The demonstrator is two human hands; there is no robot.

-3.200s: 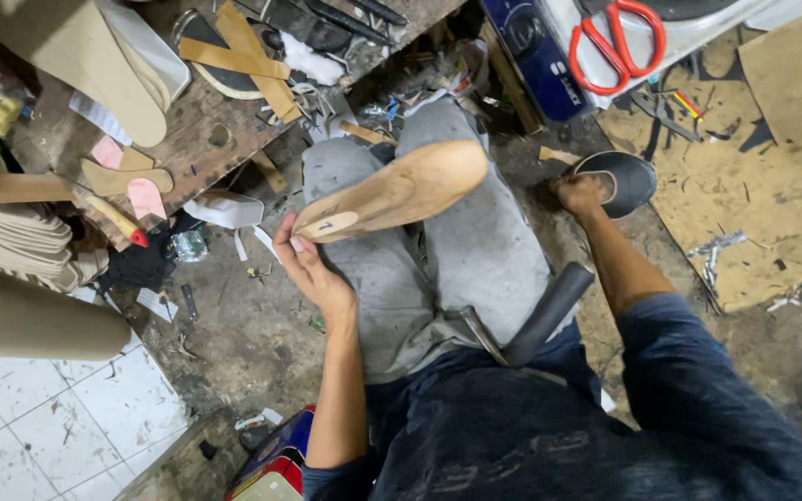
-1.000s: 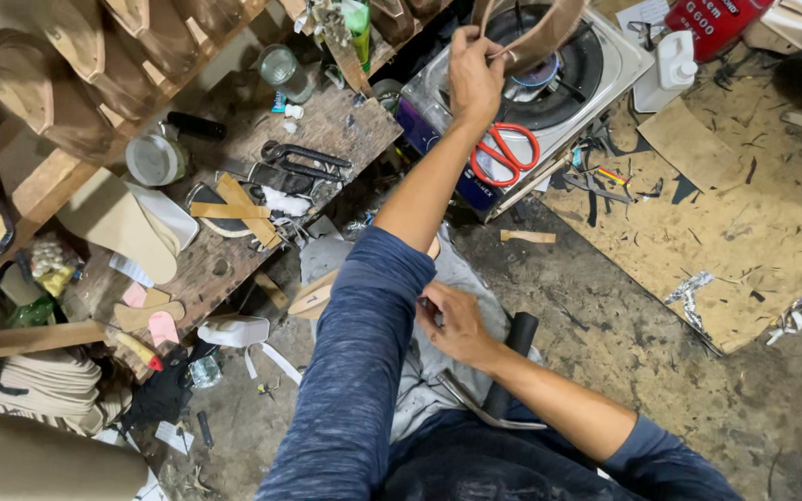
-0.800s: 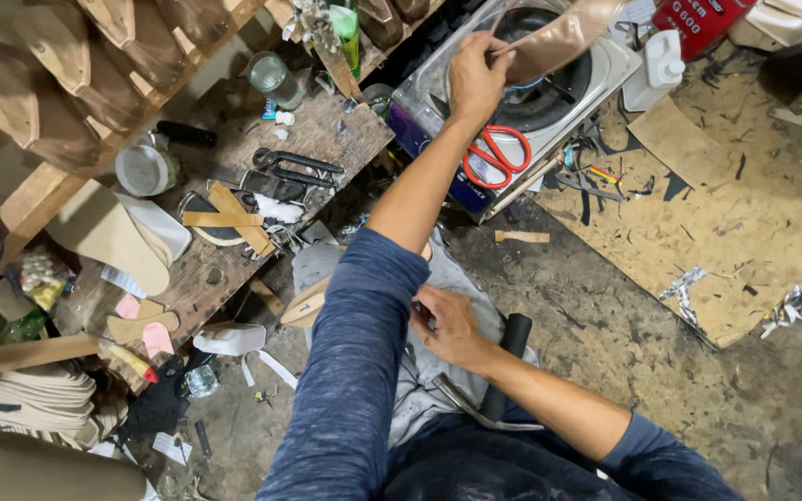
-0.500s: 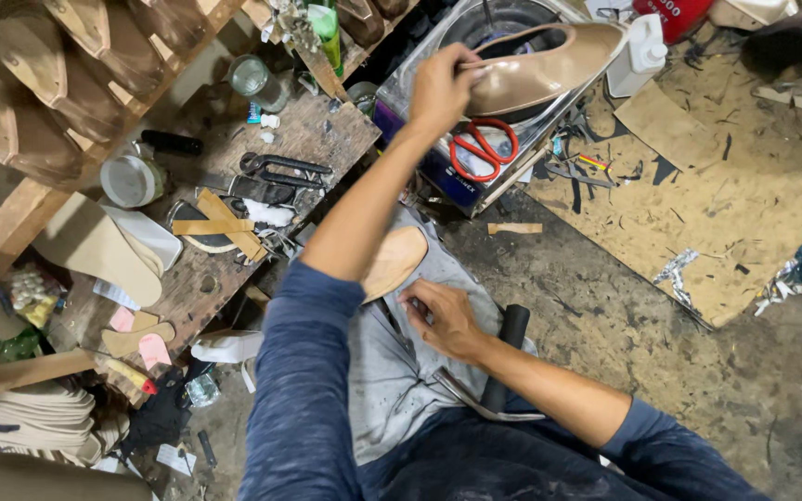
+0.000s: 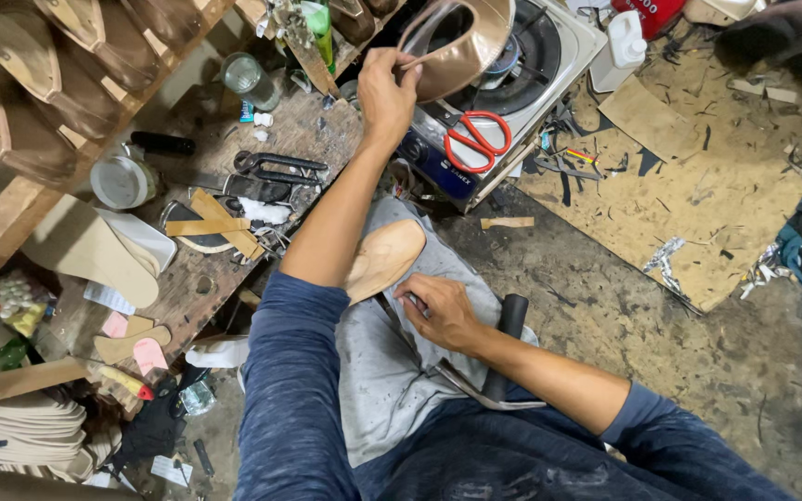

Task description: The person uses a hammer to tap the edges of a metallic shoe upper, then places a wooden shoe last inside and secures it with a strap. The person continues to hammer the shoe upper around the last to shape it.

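One shiny tan shoe upper [image 5: 461,42] is hanging over the stove [image 5: 522,65], pinched by the left hand [image 5: 387,88]. The right hand [image 5: 443,311], fingers curled, is pressing a wooden shoe form [image 5: 382,260] on the lap.

The bronze shoe upper [image 5: 461,42] runs off the top edge, the left forearm covers part of the wooden last [image 5: 384,260] on the lap, the right hand [image 5: 443,311] hides whatever its curled fingers [image 5: 417,299] press, and the shelf's shoe lasts [image 5: 67,74] are blurred.
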